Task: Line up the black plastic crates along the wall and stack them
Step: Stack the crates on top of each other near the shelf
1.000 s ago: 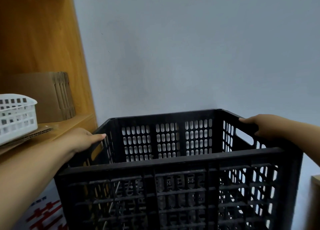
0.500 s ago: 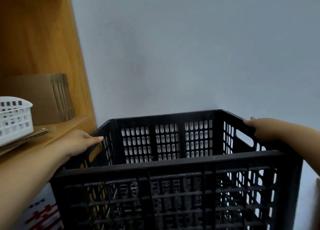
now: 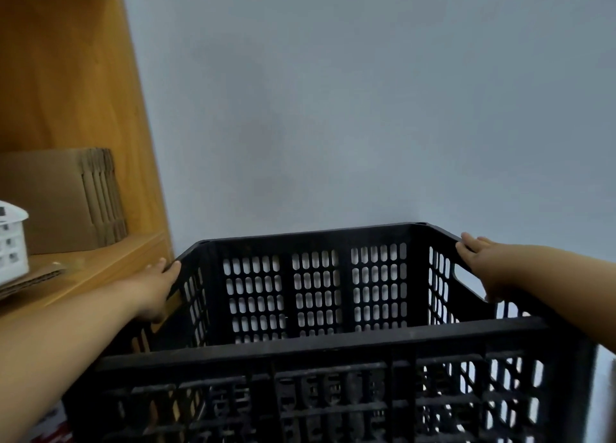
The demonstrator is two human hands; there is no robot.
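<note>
A black plastic crate (image 3: 316, 346) with slotted walls fills the lower half of the view, its open top toward me and its far side close to the grey wall. My left hand (image 3: 156, 286) grips the crate's left rim, fingers over the edge. My right hand (image 3: 483, 266) grips the right rim above the handle slot. Through the near wall more black plastic shows underneath, but I cannot tell whether it is another crate.
A wooden shelf unit (image 3: 66, 109) stands close on the left, right beside the crate. On its shelf sit a stack of flattened cardboard (image 3: 63, 202) and a white slotted basket (image 3: 10, 242). The grey wall (image 3: 366, 109) lies directly behind the crate.
Both hands have slid farther along the side rims toward the wall. The crate sits slightly lower in view and the white basket has shifted left out of frame.
</note>
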